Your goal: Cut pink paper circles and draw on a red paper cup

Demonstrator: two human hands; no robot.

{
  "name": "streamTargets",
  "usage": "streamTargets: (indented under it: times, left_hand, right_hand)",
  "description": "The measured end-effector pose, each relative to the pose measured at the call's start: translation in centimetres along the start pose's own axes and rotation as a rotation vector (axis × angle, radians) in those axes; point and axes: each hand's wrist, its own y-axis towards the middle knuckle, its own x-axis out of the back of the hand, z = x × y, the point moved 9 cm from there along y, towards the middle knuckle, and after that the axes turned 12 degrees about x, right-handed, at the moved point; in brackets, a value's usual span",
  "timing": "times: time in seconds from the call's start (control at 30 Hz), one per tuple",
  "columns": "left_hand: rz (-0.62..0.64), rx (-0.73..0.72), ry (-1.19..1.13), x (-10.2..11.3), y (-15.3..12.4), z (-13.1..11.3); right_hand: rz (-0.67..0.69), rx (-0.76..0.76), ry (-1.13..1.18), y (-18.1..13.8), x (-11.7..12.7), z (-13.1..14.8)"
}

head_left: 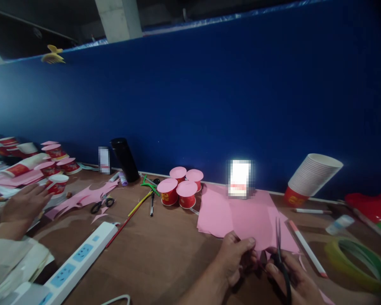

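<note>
My right hand (294, 275) is wrapped around dark-handled scissors (278, 237), their narrow blades pointing up and away from me. To its left, my left hand (238, 258) has thumb and fingers pinched together. A small piece of pink paper (259, 255) shows between the hands, apparently held by the left fingertips; its outline is mostly hidden. Just beyond both hands lies a stack of pink paper sheets (216, 212). A bright phone (239, 178) stands on the back of that stack. Several red paper cups (186, 201) topped with pink discs stand left of the sheets.
A leaning stack of white paper cups (314, 176), a marker (307, 250) and a roll of tape (358, 262) lie to the right. At left are a power strip (79, 258), spare scissors (102, 204), a black bottle (125, 160) and another person's hand (25, 207).
</note>
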Motion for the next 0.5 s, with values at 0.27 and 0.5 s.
streamTargets:
  times: [0.27, 0.5]
  left_hand:
    - [-0.033, 0.005, -0.008, 0.24, 0.04, 0.05]
    - [0.018, 0.001, -0.004, -0.4, -0.35, -0.24]
  right_hand:
    - [0.041, 0.058, -0.052, 0.42, -0.29, -0.34]
    - [0.078, 0.04, -0.083, 0.04, -0.53, -0.98]
